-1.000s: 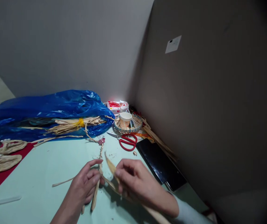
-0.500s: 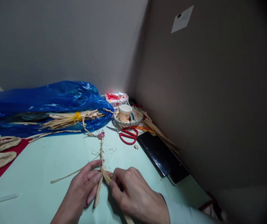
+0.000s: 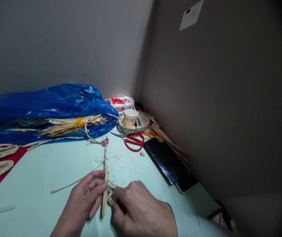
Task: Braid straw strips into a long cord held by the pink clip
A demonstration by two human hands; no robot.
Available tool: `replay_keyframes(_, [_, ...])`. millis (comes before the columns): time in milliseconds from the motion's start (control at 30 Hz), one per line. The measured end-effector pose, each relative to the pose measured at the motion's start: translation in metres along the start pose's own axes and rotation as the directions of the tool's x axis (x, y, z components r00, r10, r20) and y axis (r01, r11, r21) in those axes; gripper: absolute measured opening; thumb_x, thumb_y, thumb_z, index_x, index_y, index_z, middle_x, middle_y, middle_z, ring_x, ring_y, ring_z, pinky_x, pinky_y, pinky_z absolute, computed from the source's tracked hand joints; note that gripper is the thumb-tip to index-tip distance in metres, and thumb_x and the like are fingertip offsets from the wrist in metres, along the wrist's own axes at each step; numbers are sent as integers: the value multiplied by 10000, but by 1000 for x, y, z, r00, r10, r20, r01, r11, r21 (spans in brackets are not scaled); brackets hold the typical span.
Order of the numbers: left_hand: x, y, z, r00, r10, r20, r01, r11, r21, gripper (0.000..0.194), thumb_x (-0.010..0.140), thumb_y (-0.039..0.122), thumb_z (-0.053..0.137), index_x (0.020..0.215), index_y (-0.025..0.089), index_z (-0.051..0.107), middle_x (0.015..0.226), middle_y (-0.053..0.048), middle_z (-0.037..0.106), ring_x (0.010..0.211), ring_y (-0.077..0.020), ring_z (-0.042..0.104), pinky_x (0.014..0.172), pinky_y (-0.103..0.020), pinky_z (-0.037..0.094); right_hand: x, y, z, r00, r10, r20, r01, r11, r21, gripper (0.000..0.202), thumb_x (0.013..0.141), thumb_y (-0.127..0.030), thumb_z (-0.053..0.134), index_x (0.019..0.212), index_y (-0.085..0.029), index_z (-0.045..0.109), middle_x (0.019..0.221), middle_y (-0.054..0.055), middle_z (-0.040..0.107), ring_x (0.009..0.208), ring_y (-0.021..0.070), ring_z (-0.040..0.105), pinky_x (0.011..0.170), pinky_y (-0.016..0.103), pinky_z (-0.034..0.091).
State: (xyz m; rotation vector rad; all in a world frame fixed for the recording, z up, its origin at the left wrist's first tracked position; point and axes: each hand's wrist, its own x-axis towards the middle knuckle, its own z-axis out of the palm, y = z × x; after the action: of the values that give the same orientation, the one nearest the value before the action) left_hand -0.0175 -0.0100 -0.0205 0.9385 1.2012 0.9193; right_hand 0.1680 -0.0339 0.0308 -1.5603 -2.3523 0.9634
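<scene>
Left hand [image 3: 89, 194] grip pinching straw braid [image 3: 105, 159] near its lower end, right hand [image 3: 142, 207] grip clutching loose strand [image 3: 110, 200] just beside. Braid's on pale green tabletop [image 3: 54, 168], kinda running up to reddish clip [image 3: 105, 141].

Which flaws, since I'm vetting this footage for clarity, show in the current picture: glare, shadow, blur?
In the head view, white highlights streak the blue plastic bag; in the head view, the right-hand wall is dim, darkest toward the upper-right corner; in the head view, a soft shadow darkens the tabletop by the right hand; in the head view, the wall notice's print is illegible.
</scene>
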Motion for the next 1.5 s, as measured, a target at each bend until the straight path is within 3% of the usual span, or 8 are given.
replay_keyframes(133, [-2, 3, 1, 1000, -14, -25, 14, 1000, -3, 425, 707, 439, 820, 956, 178, 594, 452, 128, 504, 301, 6, 305, 404, -150, 184, 4, 4, -4, 994, -109, 7, 109, 993, 52, 192, 867, -284, 524, 744, -173, 620, 570, 8, 532, 482, 110, 327, 488, 265, 212])
replay_keyframes(333, [-5, 7, 1, 1000, -11, -24, 10, 999, -32, 421, 767, 447, 778, 1022, 161, 604, 642, 43, 668, 354, 26, 284, 428, -153, 159, 12, 10, -14, 961, -87, -264, 121, 986, 114, 248, 934, -367, 568, 1031, -151, 642, 915, 80, 682, 847, 192, 587, 735, 273, 381])
replay_keyframes(500, [-6, 9, 2, 998, -11, -59, 11, 1000, -1, 397, 733, 461, 796, 928, 148, 648, 487, 95, 555, 358, 8, 262, 441, -147, 161, 17, 12, -7, 983, -156, -96, 167, 979, 115, 272, 1001, -360, 476, 903, -158, 629, 812, 57, 659, 733, 160, 561, 659, 255, 354])
replay_keyframes(700, [-7, 17, 10, 985, -67, -159, 60, 997, -47, 400, 563, 422, 886, 800, 138, 734, 706, -28, 717, 423, -27, 361, 421, -169, 205, 21, 14, -6, 982, -164, -94, 185, 930, 316, 274, 1011, -249, 432, 806, -170, 595, 677, -7, 609, 623, 110, 536, 626, 213, 358])
replay_keyframes(833, [-8, 18, 14, 974, -83, -209, 77, 996, -37, 367, 504, 378, 912, 734, 142, 749, 537, 37, 590, 434, -40, 348, 422, -160, 198, 18, 11, -9, 988, -147, -52, 156, 926, 345, 304, 1011, -270, 441, 739, -175, 541, 640, -15, 617, 553, 100, 514, 604, 219, 358])
replay_keyframes(1000, [-7, 12, 16, 989, -11, -144, 12, 1000, 6, 304, 585, 411, 868, 651, 149, 728, 601, 2, 652, 580, -111, 527, 533, -179, 383, 14, 11, -8, 991, -129, -32, 131, 905, 406, 343, 1016, -314, 421, 710, -186, 507, 640, -2, 658, 513, 102, 511, 622, 233, 388])
replay_keyframes(1267, [-11, 21, 17, 993, -41, -109, 35, 998, -60, 283, 600, 384, 866, 719, 165, 731, 541, 42, 565, 427, -70, 360, 408, -198, 215, 19, 16, -5, 989, -80, -127, 131, 874, 468, 224, 954, -313, 507, 818, -159, 598, 692, -18, 574, 616, 105, 481, 601, 222, 340])
replay_keyframes(1500, [-11, 22, 15, 989, -74, -129, 59, 992, -114, 276, 591, 349, 879, 781, 191, 757, 500, 62, 512, 383, -76, 363, 370, -212, 238, 30, 24, 5, 993, -121, 10, 72, 651, 755, 231, 801, -342, 675, 754, -151, 553, 648, -58, 414, 622, 90, 327, 565, 221, 260])
